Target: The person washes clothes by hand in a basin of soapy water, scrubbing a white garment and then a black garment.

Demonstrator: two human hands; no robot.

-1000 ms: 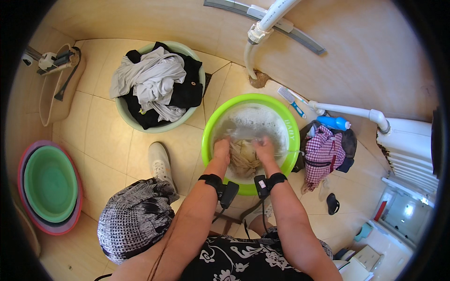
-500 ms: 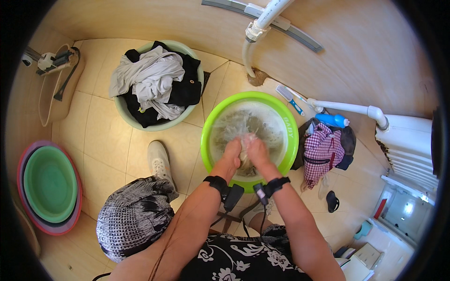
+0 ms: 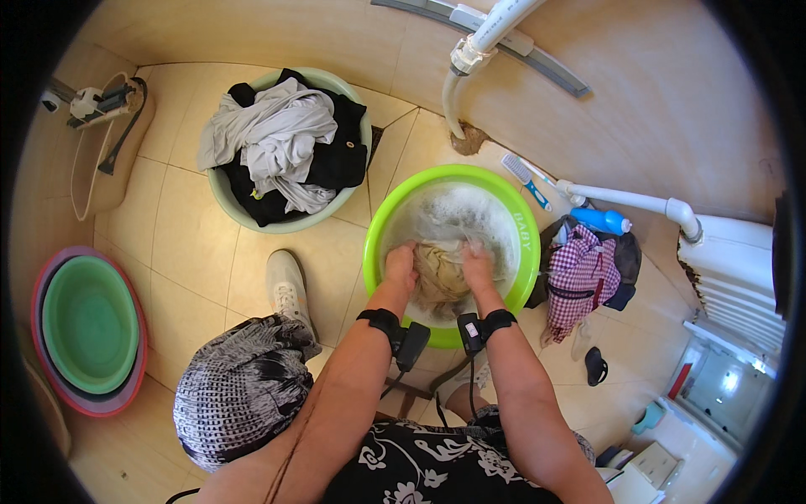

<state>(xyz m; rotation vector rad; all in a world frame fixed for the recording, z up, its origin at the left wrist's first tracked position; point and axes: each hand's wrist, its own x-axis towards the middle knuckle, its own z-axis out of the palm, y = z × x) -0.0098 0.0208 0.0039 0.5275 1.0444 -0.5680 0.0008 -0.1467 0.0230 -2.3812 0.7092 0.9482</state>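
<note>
Left fingers (image 3: pixel 408 255) and right fingers (image 3: pixel 476 255) hold a wet beige cloth (image 3: pixel 441 273) between them.
The beige cloth lies bunched in soapy water (image 3: pixel 449 200), fingers curled in on its sides, the right ones blurred. A bright green basin (image 3: pixel 374 227) surrounds them. Right of the fingers lies a checked garment (image 3: pixel 579 260); ahead and left, a pale tub (image 3: pixel 220 199) of clothes (image 3: pixel 281 139).

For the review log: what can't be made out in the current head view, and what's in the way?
All in the head view:
Left hand: fingertips hidden where it meets the beige cloth.
Right hand: fingers blurred, grip unclear.
Lime-green basin: bottom hidden by cloth and suds.
Black clothes: partly covered by the grey garment.
White pipe: upper end cut off by the top edge.
</note>
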